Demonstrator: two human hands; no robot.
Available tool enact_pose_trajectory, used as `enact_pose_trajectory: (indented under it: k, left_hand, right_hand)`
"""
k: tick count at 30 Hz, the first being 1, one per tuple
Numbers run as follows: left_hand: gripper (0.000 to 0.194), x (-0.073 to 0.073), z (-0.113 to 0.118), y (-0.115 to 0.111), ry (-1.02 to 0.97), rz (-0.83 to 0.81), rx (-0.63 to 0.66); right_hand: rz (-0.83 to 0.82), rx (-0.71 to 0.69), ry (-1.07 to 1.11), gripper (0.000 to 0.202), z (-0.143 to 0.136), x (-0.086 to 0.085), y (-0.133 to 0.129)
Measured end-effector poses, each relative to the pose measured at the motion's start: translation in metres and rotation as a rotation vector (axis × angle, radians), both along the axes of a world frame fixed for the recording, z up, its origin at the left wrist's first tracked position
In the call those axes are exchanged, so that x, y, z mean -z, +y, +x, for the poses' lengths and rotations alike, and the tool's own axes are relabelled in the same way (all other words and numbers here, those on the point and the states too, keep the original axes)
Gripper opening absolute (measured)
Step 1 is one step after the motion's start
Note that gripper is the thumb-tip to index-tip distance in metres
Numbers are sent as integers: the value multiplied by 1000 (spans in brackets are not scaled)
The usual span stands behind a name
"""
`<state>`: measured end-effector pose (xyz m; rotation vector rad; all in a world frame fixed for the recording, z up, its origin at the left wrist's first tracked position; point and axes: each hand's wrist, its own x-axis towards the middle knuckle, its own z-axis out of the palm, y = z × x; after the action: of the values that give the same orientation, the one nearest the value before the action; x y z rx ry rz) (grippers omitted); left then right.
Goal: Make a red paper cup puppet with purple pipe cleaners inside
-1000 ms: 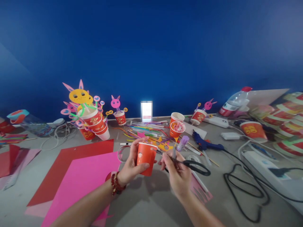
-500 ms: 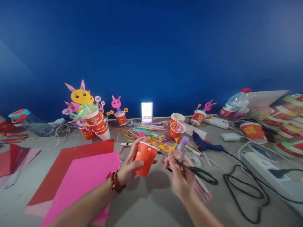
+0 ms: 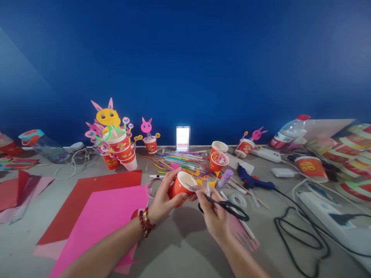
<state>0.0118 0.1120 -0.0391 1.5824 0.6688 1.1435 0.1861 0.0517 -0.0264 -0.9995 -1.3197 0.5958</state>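
Note:
A red paper cup with a white rim is held in my left hand, its mouth tipped up and toward me. Fingers and thumb of that hand wrap round its side. My right hand grips black-handled scissors, whose blades point left and reach the cup's rim. A purple-capped glue stick is just beyond the right hand. Below it, a pink cut sheet lies on the grey table.
Pink card and red card lie at the left. Behind stand rabbit-faced cups and a cup of paper scraps. A blue glue gun, its cord and a power strip lie right.
The cup has turned so that its mouth now faces up toward me. The right hand and scissors have moved left, bringing the blades to the rim.

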Motion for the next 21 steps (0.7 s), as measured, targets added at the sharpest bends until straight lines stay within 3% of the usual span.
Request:
enact_pose_trajectory:
  k: [4, 7, 13, 17, 21]
  left_hand:
    - [61, 9, 1, 1, -238, -161, 146]
    - [55, 18, 1, 1, -280, -245, 207]
    - [64, 23, 0, 0, -225, -111, 138]
    - [51, 26, 4, 2, -376, -327, 164]
    - [49, 26, 10, 1, -427, -469, 220]
  right_hand:
    - [-2, -53, 163, 16, 1, 4, 2]
    - [2, -86, 236, 15, 1, 4, 4]
    - [11, -110, 160, 13, 1, 5, 1]
    - [18, -117, 236, 16, 1, 4, 2]
    - [-25, -64, 270, 16, -1, 0, 6]
